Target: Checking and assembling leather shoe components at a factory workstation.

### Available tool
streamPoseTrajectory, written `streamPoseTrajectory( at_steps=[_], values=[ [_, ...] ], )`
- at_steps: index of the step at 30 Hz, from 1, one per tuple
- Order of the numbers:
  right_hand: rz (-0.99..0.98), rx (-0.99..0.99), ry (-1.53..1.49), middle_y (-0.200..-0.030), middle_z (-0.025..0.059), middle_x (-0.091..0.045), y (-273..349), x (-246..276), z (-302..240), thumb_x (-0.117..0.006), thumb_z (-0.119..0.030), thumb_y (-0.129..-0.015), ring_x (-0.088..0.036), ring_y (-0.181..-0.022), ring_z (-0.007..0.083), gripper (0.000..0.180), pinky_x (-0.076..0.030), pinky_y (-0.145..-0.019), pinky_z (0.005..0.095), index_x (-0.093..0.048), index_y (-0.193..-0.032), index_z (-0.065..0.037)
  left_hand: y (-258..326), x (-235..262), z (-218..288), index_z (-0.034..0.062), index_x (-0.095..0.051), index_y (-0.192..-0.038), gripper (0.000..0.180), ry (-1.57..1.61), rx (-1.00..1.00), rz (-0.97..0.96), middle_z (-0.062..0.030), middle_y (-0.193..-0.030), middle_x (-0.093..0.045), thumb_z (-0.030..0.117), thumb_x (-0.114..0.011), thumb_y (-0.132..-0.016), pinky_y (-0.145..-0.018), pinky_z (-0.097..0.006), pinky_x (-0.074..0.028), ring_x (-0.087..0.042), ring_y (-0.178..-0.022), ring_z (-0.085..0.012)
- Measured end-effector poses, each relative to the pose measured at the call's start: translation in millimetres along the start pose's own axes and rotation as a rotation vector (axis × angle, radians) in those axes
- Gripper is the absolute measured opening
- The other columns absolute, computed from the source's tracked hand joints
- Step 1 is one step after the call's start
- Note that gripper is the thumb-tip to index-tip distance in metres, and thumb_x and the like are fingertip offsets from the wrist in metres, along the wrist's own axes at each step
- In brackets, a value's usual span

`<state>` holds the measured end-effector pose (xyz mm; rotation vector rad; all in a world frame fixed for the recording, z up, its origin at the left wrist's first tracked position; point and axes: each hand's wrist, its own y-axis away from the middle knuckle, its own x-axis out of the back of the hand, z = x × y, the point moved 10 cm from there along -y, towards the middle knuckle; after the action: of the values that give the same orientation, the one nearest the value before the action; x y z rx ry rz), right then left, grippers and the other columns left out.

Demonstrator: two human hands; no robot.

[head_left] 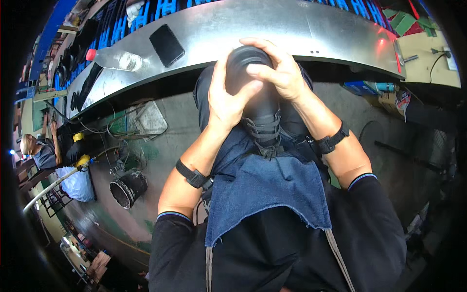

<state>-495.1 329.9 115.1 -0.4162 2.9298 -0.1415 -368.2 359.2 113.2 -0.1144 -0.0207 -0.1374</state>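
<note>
A black lace-up shoe [262, 127] rests upright over my lap, its toe pointing away from me and its laces nearer my body. The toe part is smeared by motion. My left hand [229, 100] cups the toe's left side, thumb across the top. My right hand [282, 73] wraps the toe from the right, with its fingers over the front edge and its thumb on top. Both hands are closed on the shoe. A blue denim apron [267, 190] covers my lap beneath it. What lies under the shoe is hidden.
Ahead runs a metal bench [253, 24] with a black phone [167, 45] and a clear bottle [116, 59] with a red cap. Blue conveyor parts [165, 7] line its far side. A black bucket [127, 189] stands on the floor. Another person [44, 151] works at the far left.
</note>
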Motion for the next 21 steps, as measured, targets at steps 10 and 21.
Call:
streamPoseTrajectory(
  at_steps=[10,21],
  values=[
    [-0.028,-0.085,0.284,-0.14,0.0186,-0.05,63.9,18.4,9.6,-0.058,-0.029,-0.098,-0.047,-0.132,0.0282,0.058,-0.035,-0.112,0.0381,-0.04,-0.146,-0.003,-13.0,76.5,-2.6,-0.0024,-0.046,-0.136,0.061,0.533,0.059,0.27,-0.0144,-0.127,-0.059,0.02,-0.074,-0.086,-0.109,-0.042,-0.04,-0.056,-0.12,-0.028],
    [0.303,-0.29,0.454,-0.099,0.0058,-0.069,-2.2,131.0,-15.7,-0.029,-0.051,-0.105,-0.061,-0.088,0.0166,0.063,-0.048,-0.083,0.0299,-0.069,-0.108,-0.002,-32.6,-37.2,-33.8,0.0001,-0.049,-0.127,0.079,-0.187,-0.026,-0.389,-0.0215,-0.126,-0.058,0.035,-0.088,-0.068,-0.099,-0.043,-0.047,-0.062,-0.111,-0.0394]
  ],
)
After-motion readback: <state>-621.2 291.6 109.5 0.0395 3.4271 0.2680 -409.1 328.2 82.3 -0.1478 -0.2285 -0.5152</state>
